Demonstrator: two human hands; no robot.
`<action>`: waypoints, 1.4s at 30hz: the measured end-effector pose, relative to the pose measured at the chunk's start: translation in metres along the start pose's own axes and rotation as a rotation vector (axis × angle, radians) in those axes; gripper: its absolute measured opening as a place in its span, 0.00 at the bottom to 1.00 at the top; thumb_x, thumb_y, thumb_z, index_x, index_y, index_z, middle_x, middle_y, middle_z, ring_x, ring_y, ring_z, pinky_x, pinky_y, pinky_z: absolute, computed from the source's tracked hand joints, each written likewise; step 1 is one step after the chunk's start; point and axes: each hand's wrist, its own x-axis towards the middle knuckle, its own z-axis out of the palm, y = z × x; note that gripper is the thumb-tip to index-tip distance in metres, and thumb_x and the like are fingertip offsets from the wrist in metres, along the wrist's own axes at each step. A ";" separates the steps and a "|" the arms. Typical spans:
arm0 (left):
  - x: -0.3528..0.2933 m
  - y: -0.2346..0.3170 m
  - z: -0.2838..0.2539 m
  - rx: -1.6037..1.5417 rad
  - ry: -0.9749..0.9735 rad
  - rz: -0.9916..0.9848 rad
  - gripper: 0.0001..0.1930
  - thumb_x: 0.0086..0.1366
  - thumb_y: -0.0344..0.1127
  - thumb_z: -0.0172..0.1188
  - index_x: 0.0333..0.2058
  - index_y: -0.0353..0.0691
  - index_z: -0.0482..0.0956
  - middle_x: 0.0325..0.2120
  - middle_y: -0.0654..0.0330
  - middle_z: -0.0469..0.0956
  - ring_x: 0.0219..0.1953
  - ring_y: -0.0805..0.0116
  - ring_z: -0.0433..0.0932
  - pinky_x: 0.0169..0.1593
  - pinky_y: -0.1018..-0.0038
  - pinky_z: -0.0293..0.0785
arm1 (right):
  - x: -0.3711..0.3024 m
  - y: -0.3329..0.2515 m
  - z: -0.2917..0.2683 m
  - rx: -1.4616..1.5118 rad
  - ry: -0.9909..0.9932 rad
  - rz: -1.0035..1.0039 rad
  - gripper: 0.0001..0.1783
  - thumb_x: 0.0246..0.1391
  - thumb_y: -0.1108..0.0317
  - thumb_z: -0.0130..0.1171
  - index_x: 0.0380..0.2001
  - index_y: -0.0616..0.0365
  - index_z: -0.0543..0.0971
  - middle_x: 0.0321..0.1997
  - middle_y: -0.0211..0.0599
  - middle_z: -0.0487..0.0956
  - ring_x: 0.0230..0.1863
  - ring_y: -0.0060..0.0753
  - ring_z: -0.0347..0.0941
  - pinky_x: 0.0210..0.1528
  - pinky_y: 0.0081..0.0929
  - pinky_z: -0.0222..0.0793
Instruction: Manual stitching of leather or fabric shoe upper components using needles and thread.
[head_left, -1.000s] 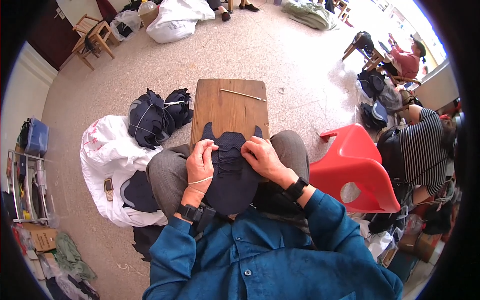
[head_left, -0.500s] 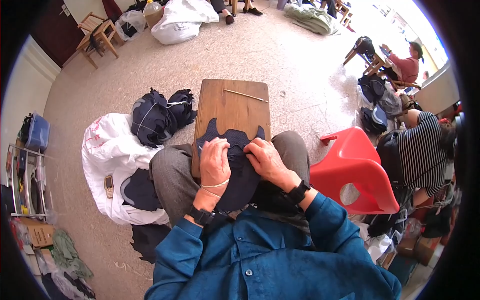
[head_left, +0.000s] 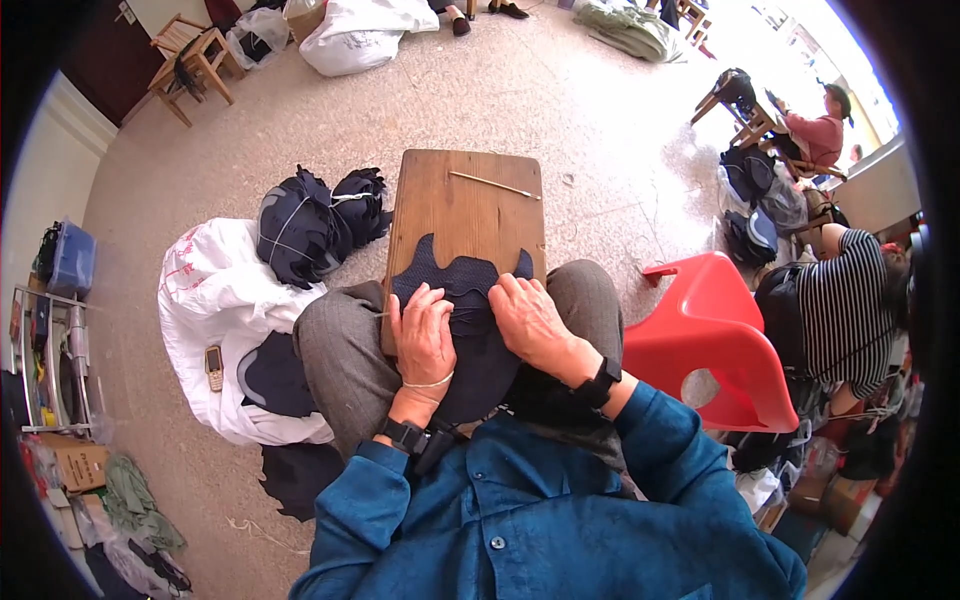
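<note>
Dark navy fabric pieces (head_left: 462,274), layered and cut with pointed tips, lie over the near part of a wooden board (head_left: 470,220) and hang toward my lap. My left hand (head_left: 426,338) rests on the fabric's left side, fingers bent and slightly apart; a thin pale line shows beside them, too small to name. On the right side, my right hand (head_left: 532,318) pinches the fabric's edge, its thumb turned inward. A thin light-coloured stick (head_left: 495,185) lies across the far part of the board, away from both hands.
Left of my knee are tied bundles of dark fabric (head_left: 300,228) and a white sack (head_left: 205,300) with a mobile phone (head_left: 214,368) on it. A red plastic stool (head_left: 715,325) stands close on the right. Beyond it sits a person in a striped top (head_left: 850,305).
My left hand has shifted slightly left and nearer to me, uncovering more of the fabric's middle. My right hand stays at its edge, fingers bent a little more. The whole view has moved slightly.
</note>
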 end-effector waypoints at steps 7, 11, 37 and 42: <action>-0.001 0.002 0.003 0.135 -0.046 0.019 0.05 0.69 0.30 0.58 0.41 0.42 0.79 0.49 0.62 0.79 0.62 0.60 0.75 0.73 0.42 0.48 | -0.004 0.003 0.003 0.198 0.029 0.078 0.02 0.57 0.76 0.52 0.33 0.62 0.72 0.38 0.47 0.72 0.42 0.54 0.71 0.45 0.46 0.64; -0.001 0.002 0.003 0.160 -0.039 0.023 0.04 0.68 0.30 0.58 0.41 0.42 0.79 0.49 0.62 0.79 0.62 0.60 0.75 0.73 0.42 0.47 | -0.006 0.001 0.008 0.291 0.109 0.127 0.03 0.58 0.74 0.56 0.34 0.60 0.73 0.38 0.45 0.72 0.43 0.53 0.71 0.46 0.45 0.63; 0.012 -0.007 0.003 -0.121 0.047 -0.009 0.05 0.66 0.22 0.59 0.40 0.33 0.78 0.41 0.50 0.80 0.52 0.49 0.80 0.57 0.60 0.77 | 0.005 -0.019 0.005 0.303 0.109 -0.056 0.05 0.47 0.71 0.64 0.28 0.55 0.77 0.33 0.35 0.72 0.41 0.43 0.69 0.47 0.40 0.61; 0.010 -0.006 0.004 -0.135 0.054 -0.008 0.05 0.66 0.22 0.59 0.40 0.33 0.78 0.41 0.50 0.80 0.52 0.48 0.80 0.57 0.60 0.77 | 0.001 -0.006 0.002 0.413 0.017 -0.099 0.06 0.46 0.72 0.64 0.29 0.56 0.77 0.34 0.36 0.72 0.41 0.44 0.69 0.46 0.40 0.61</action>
